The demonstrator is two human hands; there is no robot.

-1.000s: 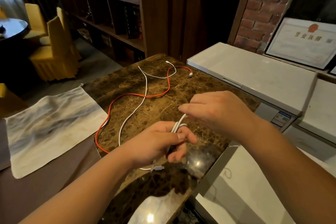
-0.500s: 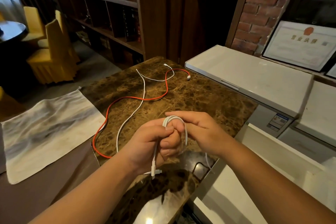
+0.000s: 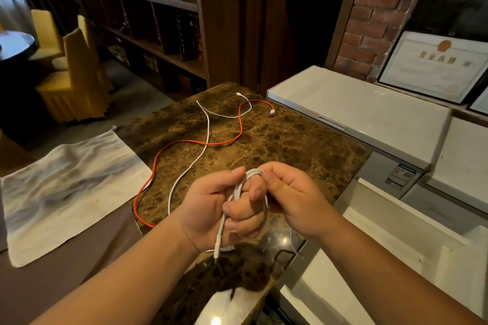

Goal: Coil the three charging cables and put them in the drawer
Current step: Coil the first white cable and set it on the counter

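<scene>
Head view: my left hand (image 3: 211,208) grips a white cable (image 3: 239,190) in loops over the table's (image 3: 290,145) near edge; my right hand (image 3: 293,198) pinches the top loop. Light, limp and springy, it probably needs holding at the crossing.

My two bare arms and hands

My left hand (image 3: 211,208) and my right hand (image 3: 293,200) have nothing on them: no rings, no watch, no gloves. My arms are bare all the way down to the bottom of the picture, with no sleeves showing. My fingernails are short and plain. My fingers are round and a bit chubby.
</scene>
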